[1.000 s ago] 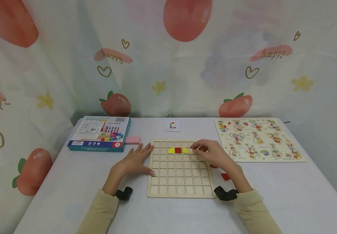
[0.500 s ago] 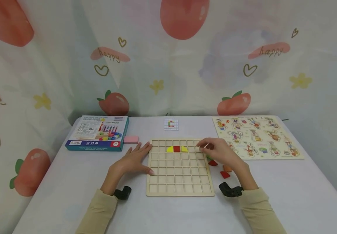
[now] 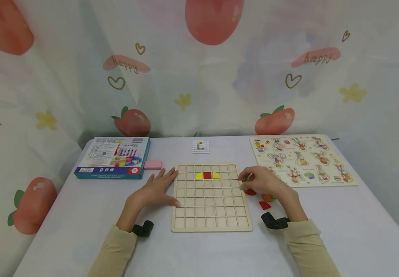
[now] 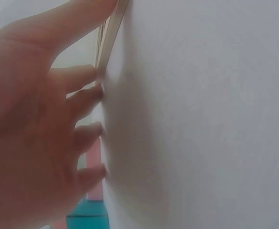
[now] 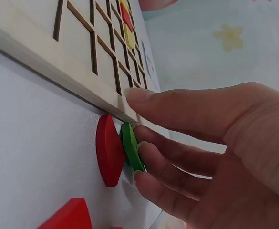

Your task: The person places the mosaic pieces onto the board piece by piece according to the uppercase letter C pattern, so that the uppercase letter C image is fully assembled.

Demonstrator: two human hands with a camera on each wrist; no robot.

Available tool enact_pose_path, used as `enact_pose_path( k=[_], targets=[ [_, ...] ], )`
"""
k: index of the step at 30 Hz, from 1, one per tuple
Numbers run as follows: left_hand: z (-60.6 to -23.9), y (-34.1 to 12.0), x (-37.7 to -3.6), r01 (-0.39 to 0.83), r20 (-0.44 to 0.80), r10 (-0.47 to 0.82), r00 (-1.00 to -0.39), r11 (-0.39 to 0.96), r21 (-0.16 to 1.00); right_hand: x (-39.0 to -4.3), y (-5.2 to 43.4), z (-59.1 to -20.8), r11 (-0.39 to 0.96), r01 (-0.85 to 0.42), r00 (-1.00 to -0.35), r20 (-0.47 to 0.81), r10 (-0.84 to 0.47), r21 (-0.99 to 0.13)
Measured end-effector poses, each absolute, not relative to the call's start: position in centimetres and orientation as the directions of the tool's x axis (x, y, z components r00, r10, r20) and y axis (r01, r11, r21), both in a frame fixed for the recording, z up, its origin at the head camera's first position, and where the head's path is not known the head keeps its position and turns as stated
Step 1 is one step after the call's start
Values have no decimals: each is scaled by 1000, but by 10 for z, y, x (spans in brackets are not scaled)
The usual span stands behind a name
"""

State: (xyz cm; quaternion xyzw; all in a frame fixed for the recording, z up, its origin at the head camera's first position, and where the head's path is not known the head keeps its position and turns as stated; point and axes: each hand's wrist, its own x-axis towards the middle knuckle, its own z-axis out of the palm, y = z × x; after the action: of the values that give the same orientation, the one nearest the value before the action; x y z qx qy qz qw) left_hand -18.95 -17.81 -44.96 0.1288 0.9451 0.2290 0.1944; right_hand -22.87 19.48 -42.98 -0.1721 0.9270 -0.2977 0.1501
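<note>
In the head view a pale wooden grid board [image 3: 211,211] lies flat. A red square [image 3: 207,176] sits in its upper rows between two yellow rounded pieces, one on the left [image 3: 198,176] and one on the right [image 3: 216,175]. My left hand [image 3: 152,192], fingers spread, rests along the board's left edge, thumb touching it. Beside the right edge is my right hand [image 3: 263,181], thumb apart from its fingers. The right wrist view shows those fingertips at a green piece [image 5: 131,145], close behind a red rounded piece [image 5: 109,150]; whether they touch it is unclear.
Near the right forearm lie another red piece [image 3: 265,205] and an orange piece [image 3: 267,197]. A printed pattern card [image 3: 200,146] lies behind the board. Back left are a boxed toy set [image 3: 113,157] and a pink block [image 3: 153,165]; a picture puzzle board [image 3: 303,157] is back right.
My right hand has left the yellow piece at the board's upper rows and moved right, off the board, to the loose pieces. The left hand keeps its place on the board's edge.
</note>
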Motion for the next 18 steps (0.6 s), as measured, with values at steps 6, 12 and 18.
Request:
enact_pose_path(
  k=[6,12,18],
  targets=[
    [-448,-179,-190,159,-301,338,-892,856,491,-228,196,-428,791,-196,-905,-203,-373,-580],
    [-450,-178,-191,157,-303,334,-893,860,485,-229,198,-430,802,-202,-906,-205,-372,-562],
    [-450,-177,-191,152,-308,329,-893,863,482,-231,199,-434,810,-195,-913,-198,-356,-553]
  ],
)
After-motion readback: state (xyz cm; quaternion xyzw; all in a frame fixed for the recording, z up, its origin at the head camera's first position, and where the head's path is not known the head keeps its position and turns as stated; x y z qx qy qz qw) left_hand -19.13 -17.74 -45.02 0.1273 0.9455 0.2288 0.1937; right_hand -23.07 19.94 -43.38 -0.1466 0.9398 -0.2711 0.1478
